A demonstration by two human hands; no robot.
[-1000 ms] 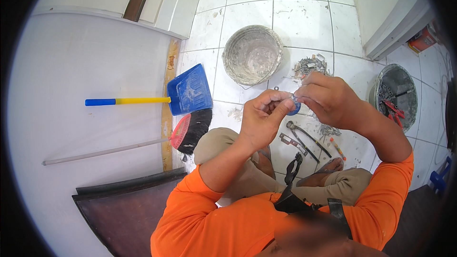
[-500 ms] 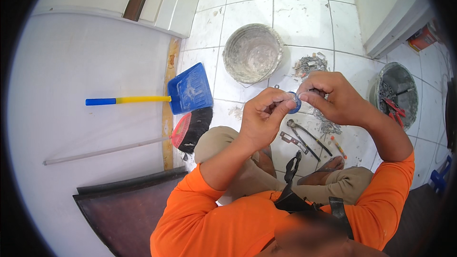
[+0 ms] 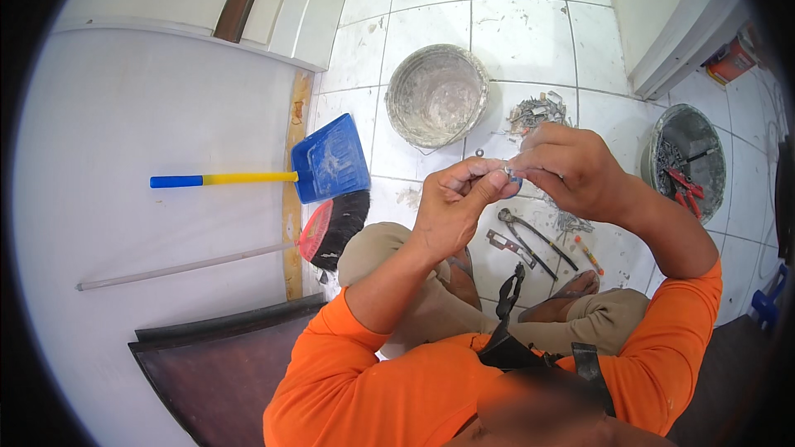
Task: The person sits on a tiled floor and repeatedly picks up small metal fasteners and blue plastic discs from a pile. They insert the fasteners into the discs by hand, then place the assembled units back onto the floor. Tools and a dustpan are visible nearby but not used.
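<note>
Both hands meet in front of me over the tiled floor. Between the fingertips is a small round blue thing (image 3: 517, 183), mostly covered now; its kind is not clear. A tiny silvery bit shows at its upper edge. My left hand (image 3: 455, 205) pinches it from the left with thumb and forefinger. From the right, my right hand (image 3: 577, 167) closes on it, thumb and fingers bent together. Beneath the hands lie pincers (image 3: 533, 242) with dark handles, a flat metal plate with cut-outs (image 3: 507, 247) and a slim orange-and-yellow stick-like item (image 3: 589, 254).
A mortar-stained bucket (image 3: 397, 103) stands ahead, beside a heap of small metal pieces (image 3: 538, 111). Another bucket (image 3: 719, 136) at right holds red-handled tools (image 3: 686, 190). At left are a blue dustpan (image 3: 331, 161), a broom (image 3: 339, 232) and a dark panel (image 3: 232, 364).
My right hand's fingers have curled further over the blue thing, so less of it shows. The left hand keeps its pinch, almost in the same place.
</note>
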